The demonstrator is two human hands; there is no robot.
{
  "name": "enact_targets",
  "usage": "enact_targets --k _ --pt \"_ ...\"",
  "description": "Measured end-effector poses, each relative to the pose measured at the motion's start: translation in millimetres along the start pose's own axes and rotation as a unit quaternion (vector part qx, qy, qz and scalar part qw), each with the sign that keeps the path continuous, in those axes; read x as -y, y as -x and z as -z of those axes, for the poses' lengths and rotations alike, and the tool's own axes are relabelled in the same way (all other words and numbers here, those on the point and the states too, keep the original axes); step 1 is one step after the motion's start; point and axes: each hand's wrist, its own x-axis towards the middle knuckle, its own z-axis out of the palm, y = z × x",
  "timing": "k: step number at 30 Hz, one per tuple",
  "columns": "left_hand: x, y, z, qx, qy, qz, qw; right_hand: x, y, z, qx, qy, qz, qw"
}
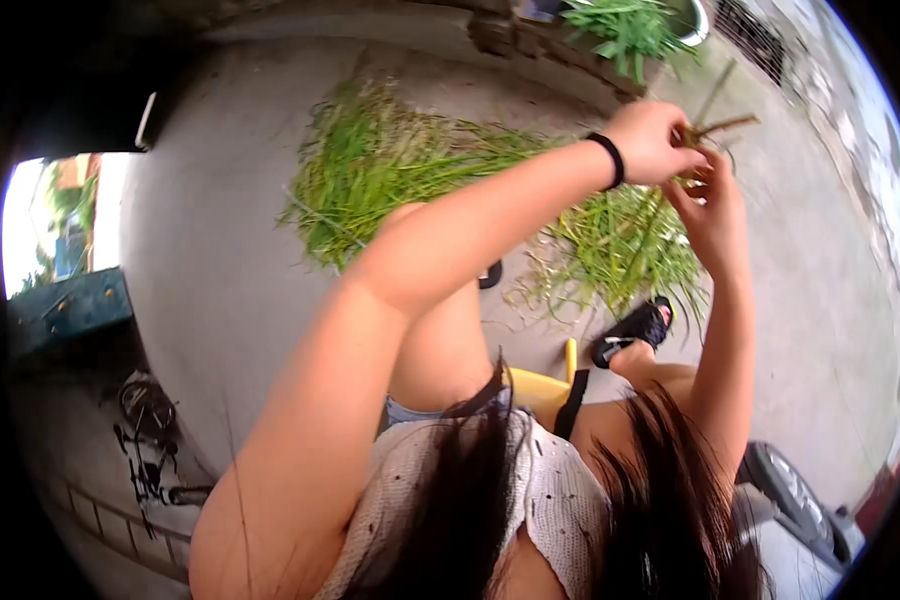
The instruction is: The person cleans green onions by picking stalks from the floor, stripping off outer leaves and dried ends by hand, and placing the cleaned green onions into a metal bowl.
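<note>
Thin greenish-brown plant stalks point(725, 126) stick out between my two hands at the upper right. My left hand point(652, 142), with a black band at the wrist, is closed around them. Just below it, my right hand point(712, 205) has its fingers bent and pressed at the same stalks. Beneath my hands lies a heap of long green stems point(630, 245) with pale roots. A larger heap of the same greens point(370, 170) spreads across the floor to the left, partly hidden by my left forearm.
At the top right, a metal bowl point(703, 22) holds cut greens point(622, 28). A yellow stool point(538, 390) is under me, near my sandalled foot point(635, 335). A bicycle point(148, 440) stands at the lower left, and a black wheel point(792, 495) at the lower right.
</note>
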Motion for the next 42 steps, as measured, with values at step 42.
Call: enact_targets --k 42 --pt "35.6 20.0 46.9 -0.006 0.295 0.198 0.935 -74.7 1.2 116.2 -0.299 -0.243 -0.165 0.908"
